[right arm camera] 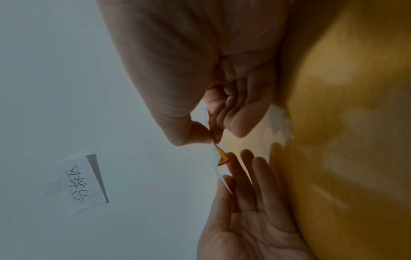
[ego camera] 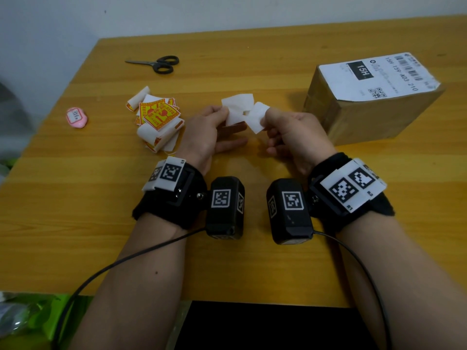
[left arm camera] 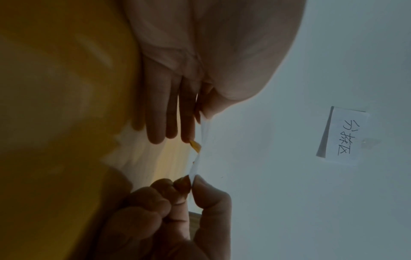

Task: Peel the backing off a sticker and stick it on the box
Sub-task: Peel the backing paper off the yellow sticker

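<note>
From above, the left hand point(ego camera: 202, 130) and right hand point(ego camera: 293, 137) each pinch a white flap of the sticker point(ego camera: 238, 109) held up between them; the box point(ego camera: 364, 107) sits just beyond the right hand

The left wrist shows the paper edge-on, thin and floppy

The right wrist shows an orange corner: it looks light and easily creased, best held by the edges
</note>
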